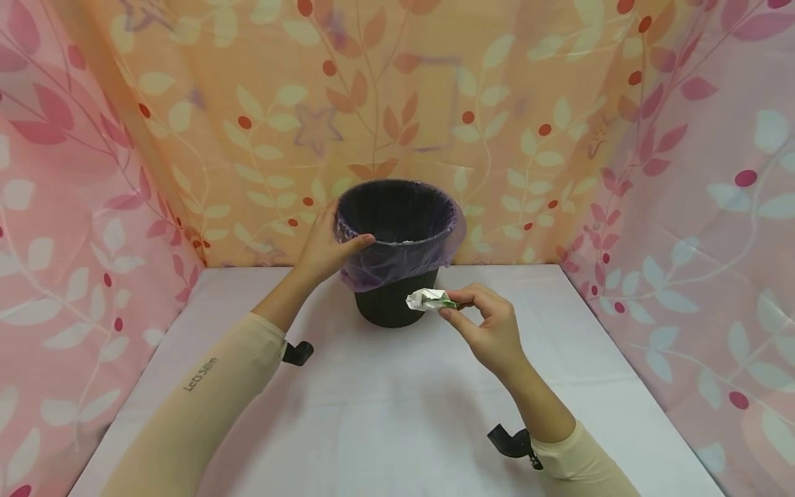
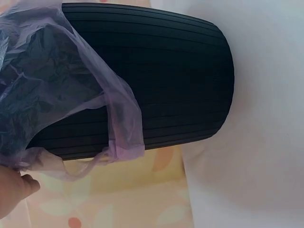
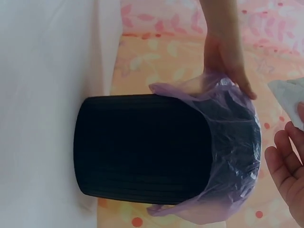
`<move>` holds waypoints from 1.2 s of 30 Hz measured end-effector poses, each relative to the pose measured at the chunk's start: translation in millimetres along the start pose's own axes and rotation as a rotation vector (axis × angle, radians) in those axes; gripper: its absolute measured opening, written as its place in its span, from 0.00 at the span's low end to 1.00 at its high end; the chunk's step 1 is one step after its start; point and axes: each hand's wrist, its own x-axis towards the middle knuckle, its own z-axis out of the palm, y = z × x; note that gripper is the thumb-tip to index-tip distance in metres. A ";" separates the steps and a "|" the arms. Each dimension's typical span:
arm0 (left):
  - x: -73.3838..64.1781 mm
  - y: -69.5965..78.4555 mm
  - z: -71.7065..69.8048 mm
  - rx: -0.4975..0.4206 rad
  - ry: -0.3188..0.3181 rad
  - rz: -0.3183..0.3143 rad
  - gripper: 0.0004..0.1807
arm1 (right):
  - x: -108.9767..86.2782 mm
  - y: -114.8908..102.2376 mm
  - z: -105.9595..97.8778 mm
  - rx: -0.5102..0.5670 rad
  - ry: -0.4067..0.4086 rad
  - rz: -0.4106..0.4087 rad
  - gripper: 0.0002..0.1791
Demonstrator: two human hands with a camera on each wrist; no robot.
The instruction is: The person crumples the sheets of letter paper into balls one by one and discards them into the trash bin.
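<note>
A black ribbed trash bin (image 1: pixel 394 308) stands toward the back of the table, its rim wrapped in a thin purple bin liner (image 1: pixel 397 266). My left hand (image 1: pixel 324 243) holds the bin at the left side of its rim, thumb lying along the edge over the liner. In the left wrist view the hand (image 2: pixel 14 190) shows only in the lower left corner. My right hand (image 1: pixel 493 330) pinches a crumpled white-and-green wrapper (image 1: pixel 428 299) between thumb and fingers, in front of the bin and to its right. The wrapper (image 3: pixel 288 99) is partly cut off in the right wrist view.
A white cloth covers the table (image 1: pixel 373 414). Behind the bin hangs an orange leaf-patterned curtain (image 1: pixel 373 90). Pink patterned curtains close in the left (image 1: pixel 62 241) and right (image 1: pixel 702 241) sides. Each wrist carries a black camera mount (image 1: pixel 512 442).
</note>
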 end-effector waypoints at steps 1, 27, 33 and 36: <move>0.3 -0.5 0.2 0.001 -0.001 -0.003 0.62 | 0.4 4.1 -0.9 -0.007 -0.001 -0.004 0.16; -0.6 2.4 -1.4 0.034 -0.040 -0.022 0.65 | 68.9 6.3 -52.8 -0.171 -0.080 -0.092 0.17; -0.2 3.4 -3.4 0.045 -0.062 -0.042 0.66 | 97.8 1.1 -61.3 -0.182 -0.133 -0.087 0.17; -0.2 4.4 -3.8 0.043 -0.066 -0.048 0.66 | 111.9 1.3 -64.2 -0.199 -0.156 -0.074 0.16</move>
